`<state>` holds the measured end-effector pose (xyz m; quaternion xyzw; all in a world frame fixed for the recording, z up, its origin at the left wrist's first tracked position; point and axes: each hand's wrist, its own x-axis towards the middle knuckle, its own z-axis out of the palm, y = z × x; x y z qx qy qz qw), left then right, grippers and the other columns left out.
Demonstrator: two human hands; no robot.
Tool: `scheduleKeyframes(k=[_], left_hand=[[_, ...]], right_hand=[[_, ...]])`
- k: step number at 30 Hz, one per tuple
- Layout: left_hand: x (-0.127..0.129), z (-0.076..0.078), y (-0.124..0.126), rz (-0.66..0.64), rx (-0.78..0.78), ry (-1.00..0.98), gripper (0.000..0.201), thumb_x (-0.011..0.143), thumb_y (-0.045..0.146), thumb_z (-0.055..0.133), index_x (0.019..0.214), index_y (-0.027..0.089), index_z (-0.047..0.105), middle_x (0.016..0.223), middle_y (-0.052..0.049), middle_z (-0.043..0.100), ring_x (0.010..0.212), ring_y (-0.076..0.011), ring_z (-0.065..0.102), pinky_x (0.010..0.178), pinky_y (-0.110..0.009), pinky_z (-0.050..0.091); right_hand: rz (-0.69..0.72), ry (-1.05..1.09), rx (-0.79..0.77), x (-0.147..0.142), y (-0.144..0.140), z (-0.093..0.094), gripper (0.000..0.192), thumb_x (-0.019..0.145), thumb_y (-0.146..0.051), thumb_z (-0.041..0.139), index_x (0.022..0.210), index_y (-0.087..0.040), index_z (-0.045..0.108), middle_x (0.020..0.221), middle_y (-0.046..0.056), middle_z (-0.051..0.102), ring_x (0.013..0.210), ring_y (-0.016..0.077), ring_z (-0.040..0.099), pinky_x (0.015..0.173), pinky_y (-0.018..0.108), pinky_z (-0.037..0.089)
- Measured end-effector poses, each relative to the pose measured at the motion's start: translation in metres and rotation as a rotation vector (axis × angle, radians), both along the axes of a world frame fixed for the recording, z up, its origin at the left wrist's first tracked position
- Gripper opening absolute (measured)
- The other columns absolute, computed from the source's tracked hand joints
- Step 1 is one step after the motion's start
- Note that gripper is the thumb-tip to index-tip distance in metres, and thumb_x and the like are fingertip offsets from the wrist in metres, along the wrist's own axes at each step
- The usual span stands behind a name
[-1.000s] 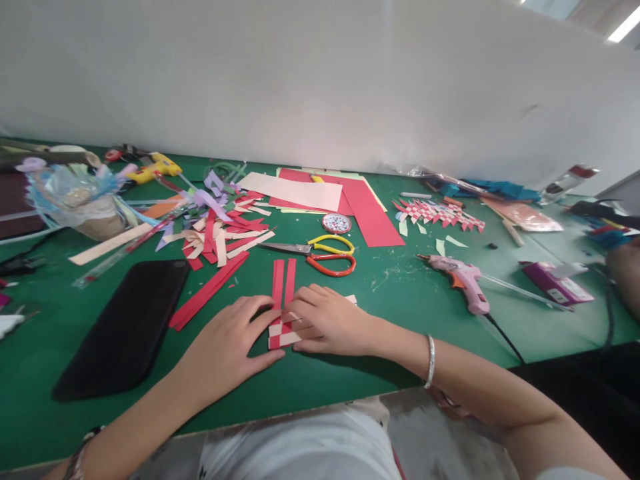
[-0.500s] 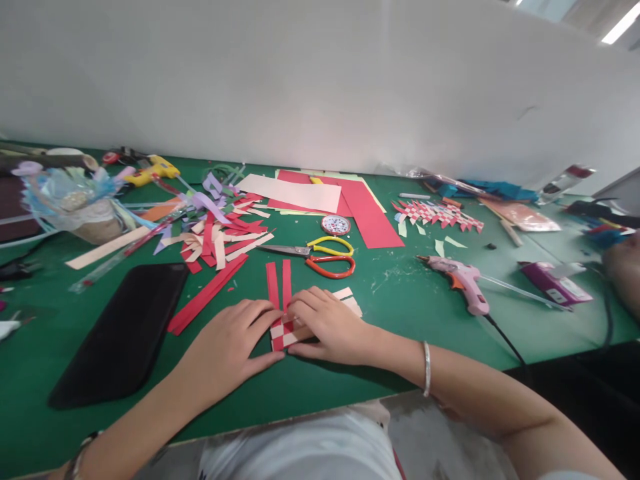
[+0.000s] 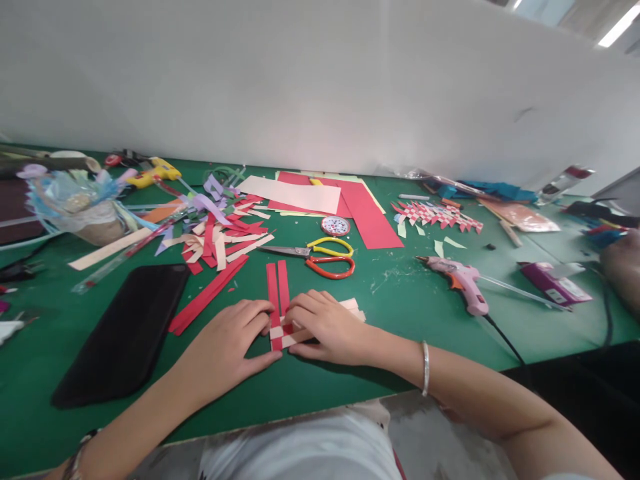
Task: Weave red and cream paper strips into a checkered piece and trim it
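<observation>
A small weave of red and cream paper strips point(image 3: 277, 338) lies flat on the green table. Two red strips point(image 3: 273, 283) run upward from it side by side, and cream strip ends point(image 3: 354, 307) stick out past my right hand. My left hand point(image 3: 225, 340) has curled fingers and a thumb at the weave's left edge. Across its right part rests my right hand point(image 3: 325, 330), with bent fingers gripping the strips and hiding some of the crossings. Scissors point(image 3: 320, 255) with yellow and orange handles lie just beyond, their blades pointing left.
Loose red strips point(image 3: 210, 293) and a black phone-like slab point(image 3: 123, 333) lie at left. Red card point(image 3: 370, 217) is at the back. A finished-looking checked weave point(image 3: 440, 215), a pink glue gun point(image 3: 463, 280) and a purple box point(image 3: 555, 283) stand right; another person's hand point(image 3: 623, 267) shows there.
The right-hand red strip has swung left, closer to the other one. My left fingers have drawn back slightly to the left, and the cream ends have shifted a little.
</observation>
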<state>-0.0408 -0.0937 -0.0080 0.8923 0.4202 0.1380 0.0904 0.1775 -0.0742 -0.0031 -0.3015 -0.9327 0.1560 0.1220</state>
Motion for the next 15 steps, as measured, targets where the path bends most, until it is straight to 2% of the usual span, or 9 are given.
scheduleKeyframes(k=[4,8,11,15], left_hand=[[-0.0009,-0.0007,-0.0016,0.034,0.040,0.020,0.034,0.079,0.053,0.056,0.073,0.020,0.051,0.102,-0.009,0.060,0.087,-0.0248,0.059,0.071,-0.036,0.047],[0.0037,0.0005,-0.0040,0.039,0.062,0.019,0.030,0.083,0.047,0.051,0.073,0.019,0.053,0.096,-0.007,0.060,0.082,-0.0231,0.058,0.069,-0.035,0.046],[0.0066,0.0016,-0.0049,0.018,0.045,0.010,0.026,0.085,0.042,0.048,0.076,0.019,0.055,0.096,-0.007,0.059,0.082,-0.0219,0.058,0.069,-0.034,0.046],[0.0052,0.0003,-0.0062,0.017,0.065,0.010,0.029,0.084,0.047,0.051,0.080,0.019,0.057,0.100,-0.007,0.059,0.085,-0.0234,0.058,0.072,-0.035,0.045]], right_hand=[[0.001,0.005,-0.023,0.0007,-0.0004,0.0020,0.028,0.082,-0.038,0.059,0.099,-0.015,0.055,0.105,0.008,0.056,0.092,0.0199,0.047,0.081,0.033,0.039],[0.001,0.003,-0.024,0.0005,0.0001,0.0020,0.029,0.082,-0.038,0.059,0.100,-0.015,0.055,0.104,0.008,0.056,0.092,0.0199,0.047,0.081,0.033,0.040],[-0.001,-0.006,-0.025,0.0001,0.0005,0.0019,0.027,0.083,-0.037,0.058,0.099,-0.015,0.054,0.104,0.009,0.056,0.092,0.0197,0.046,0.081,0.033,0.040],[0.004,0.001,-0.017,0.0006,0.0004,0.0015,0.026,0.083,-0.038,0.057,0.098,-0.016,0.054,0.104,0.009,0.056,0.091,0.0203,0.047,0.081,0.033,0.040]])
